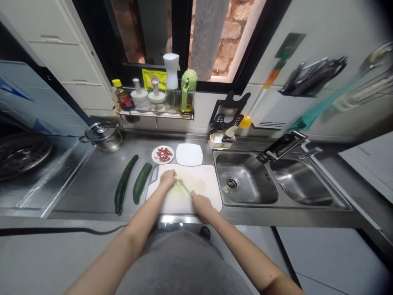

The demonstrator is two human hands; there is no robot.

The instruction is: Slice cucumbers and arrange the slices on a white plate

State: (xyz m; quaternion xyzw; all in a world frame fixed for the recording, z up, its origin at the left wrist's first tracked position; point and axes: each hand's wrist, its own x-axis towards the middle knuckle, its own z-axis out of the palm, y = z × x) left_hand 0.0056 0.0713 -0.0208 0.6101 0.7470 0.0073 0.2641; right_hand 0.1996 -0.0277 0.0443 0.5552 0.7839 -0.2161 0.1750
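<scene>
Right-hand grip (202,204) is closed round a thin, knife-like tool (186,189) whose far end is at a small green round (179,182) over the white cutting board (210,180); the left-hand grip (168,178) sits just beside that round, curled, though from where I stand I can't tell whether it pinches anything. Two green cucumbers (125,184) lie on the steel surface (92,176) left of the board, and a plate of red bits (163,155) stands beyond it
</scene>
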